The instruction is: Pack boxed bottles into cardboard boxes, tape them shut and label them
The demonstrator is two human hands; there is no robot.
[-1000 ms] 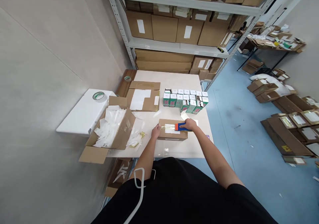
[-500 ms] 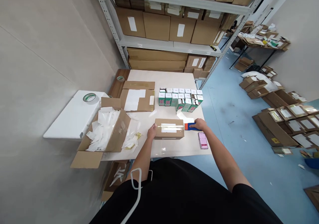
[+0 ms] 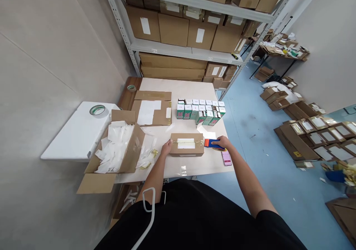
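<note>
A closed cardboard box (image 3: 187,150) with a white label and clear tape along its top lies on the white table (image 3: 178,166). My left hand (image 3: 167,146) grips its left end, fingers against the cardboard. In my right hand (image 3: 223,142) is a blue and orange tape dispenser (image 3: 210,143), its orange front at the box's right end. A phone with a pink screen (image 3: 226,158) lies just below my right wrist. Behind the box stand several small green and white boxes (image 3: 198,111), some with open flaps, and a piece of white paper (image 3: 206,133).
At left, an open carton (image 3: 130,146) holds white paper; clear plastic packaging (image 3: 147,155) lies beside it. A flattened carton (image 3: 165,120) is behind. Tape rolls (image 3: 97,110) sit on a white surface. Metal shelving (image 3: 167,50) with cartons stands at the back; more cartons (image 3: 317,133) line the right floor.
The dispenser in my right hand has tilted and stays at the box's right end. Tape now shows over that end. The whole view has shifted slightly; my left hand still grips the box.
</note>
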